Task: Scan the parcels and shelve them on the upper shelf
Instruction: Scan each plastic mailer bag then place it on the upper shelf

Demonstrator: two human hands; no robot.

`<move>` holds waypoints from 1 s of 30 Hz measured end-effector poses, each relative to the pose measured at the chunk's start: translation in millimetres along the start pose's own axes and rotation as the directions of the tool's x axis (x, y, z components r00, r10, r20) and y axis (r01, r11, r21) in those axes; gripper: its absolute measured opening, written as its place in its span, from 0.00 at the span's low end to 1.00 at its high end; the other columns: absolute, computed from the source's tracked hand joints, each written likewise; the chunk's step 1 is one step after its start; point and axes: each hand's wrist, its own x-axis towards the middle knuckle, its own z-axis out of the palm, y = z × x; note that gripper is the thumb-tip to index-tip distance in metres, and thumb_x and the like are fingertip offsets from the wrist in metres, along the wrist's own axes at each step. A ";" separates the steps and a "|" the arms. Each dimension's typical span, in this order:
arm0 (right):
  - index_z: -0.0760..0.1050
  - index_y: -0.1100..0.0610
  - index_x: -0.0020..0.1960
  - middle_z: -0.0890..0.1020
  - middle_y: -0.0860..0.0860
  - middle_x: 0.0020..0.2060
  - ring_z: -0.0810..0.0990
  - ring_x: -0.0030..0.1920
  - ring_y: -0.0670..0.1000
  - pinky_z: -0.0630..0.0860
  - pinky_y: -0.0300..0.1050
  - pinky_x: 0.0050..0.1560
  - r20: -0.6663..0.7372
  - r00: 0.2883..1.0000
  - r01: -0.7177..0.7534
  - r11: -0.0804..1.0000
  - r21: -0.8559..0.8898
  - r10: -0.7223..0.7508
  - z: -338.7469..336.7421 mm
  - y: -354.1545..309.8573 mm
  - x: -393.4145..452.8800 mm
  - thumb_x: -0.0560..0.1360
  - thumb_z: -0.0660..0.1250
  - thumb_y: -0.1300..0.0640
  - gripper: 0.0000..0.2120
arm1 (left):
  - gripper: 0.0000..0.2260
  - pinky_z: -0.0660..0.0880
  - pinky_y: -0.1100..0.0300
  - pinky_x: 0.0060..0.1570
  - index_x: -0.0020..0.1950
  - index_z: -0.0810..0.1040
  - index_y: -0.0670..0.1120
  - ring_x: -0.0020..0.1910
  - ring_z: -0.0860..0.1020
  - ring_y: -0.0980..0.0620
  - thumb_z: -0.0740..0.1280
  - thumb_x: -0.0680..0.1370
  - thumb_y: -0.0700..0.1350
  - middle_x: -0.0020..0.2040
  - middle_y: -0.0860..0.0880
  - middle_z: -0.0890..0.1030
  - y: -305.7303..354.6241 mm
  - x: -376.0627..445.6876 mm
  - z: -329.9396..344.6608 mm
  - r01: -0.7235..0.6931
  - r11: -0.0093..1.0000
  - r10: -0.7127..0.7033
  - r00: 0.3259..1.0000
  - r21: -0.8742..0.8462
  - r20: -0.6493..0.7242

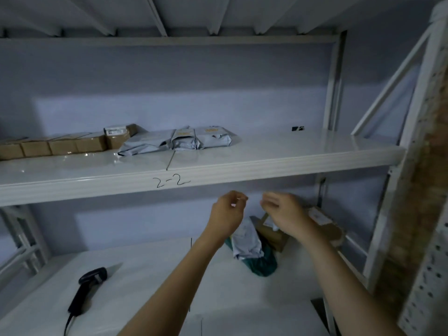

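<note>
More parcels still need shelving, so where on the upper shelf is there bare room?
The upper shelf is bare on its right half, from the grey mailer bags to the right upright, and along the front edge. The left is crowded with cardboard boxes.

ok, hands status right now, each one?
Left hand: fingers loosely curled, holding nothing I can make out.
Right hand: same, loosely curled, nothing held.

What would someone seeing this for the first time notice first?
Two bare hands, the left hand and right hand, raised close together under the upper shelf marked 2-2. On it lie brown boxes at left and grey mailer bags mid-shelf. A black scanner lies on the lower shelf.
</note>
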 end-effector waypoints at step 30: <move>0.69 0.60 0.70 0.77 0.57 0.58 0.78 0.56 0.57 0.77 0.50 0.56 0.330 0.672 -0.737 0.641 0.214 0.663 105.8 222.2 168.1 0.83 0.62 0.51 0.19 | 0.07 0.73 0.52 0.47 0.55 0.73 0.41 0.46 0.75 0.43 0.61 0.82 0.44 0.45 0.43 0.76 -231.0 138.0 115.2 0.744 0.585 -0.766 0.637 -0.322 0.081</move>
